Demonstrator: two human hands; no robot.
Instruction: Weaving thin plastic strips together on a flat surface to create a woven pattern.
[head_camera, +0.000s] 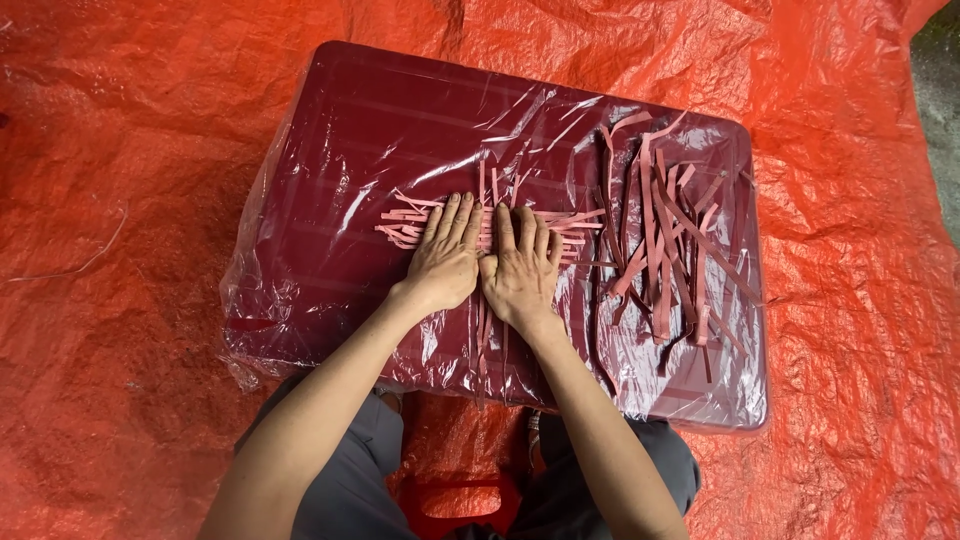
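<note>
A: Head view: we are looking down at a dark red table (330, 150) wrapped in clear plastic film (262, 300), standing on an orange tarp (130, 300). Our left hand (445, 262) and our right hand (520, 272) are lying flat side by side, thumbs nearly touching, all fingers stretched open, gripping nothing.

B: And what are we pressing?

A: Both palms are resting on a woven patch of pink strips (490, 230). Some strips are running from nine to three o'clock under our fingers, others from twelve to six o'clock between the hands, with ends sticking out at every side.

B: Where are the other strips lying?

A: A loose pile of pink strips (665, 240) is sitting at about three o'clock from our hands, near but apart from the patch. Their long axes are mostly pointing from twelve to six o'clock, a few are crossing diagonally.

B: Which hand is nearer to it?

A: The right hand is clearly nearer; the left one is lying behind it, farther toward nine o'clock. We are also seeing grey trousers (360, 470) at six o'clock, under the table edge.
</note>
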